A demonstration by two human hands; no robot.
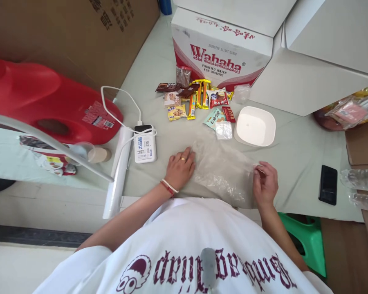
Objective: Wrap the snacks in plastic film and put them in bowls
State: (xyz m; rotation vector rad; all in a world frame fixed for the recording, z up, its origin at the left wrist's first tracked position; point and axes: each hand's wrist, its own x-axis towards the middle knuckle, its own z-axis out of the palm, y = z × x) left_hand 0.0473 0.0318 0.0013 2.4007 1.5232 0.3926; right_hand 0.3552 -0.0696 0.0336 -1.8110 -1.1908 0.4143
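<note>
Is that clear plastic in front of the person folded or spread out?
Spread out: the clear plastic lies wrinkled across the table, from the left hand to the right hand.

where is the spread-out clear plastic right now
In the head view, the clear plastic lies on the table near its front edge, just right of centre, between the left hand and the right hand, with the white tub beyond it.

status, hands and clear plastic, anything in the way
Left hand resting by left edge; right hand pinching right edge. Clear plastic spread on table between. White tub, wrapped snacks beyond, off the plastic.
</note>
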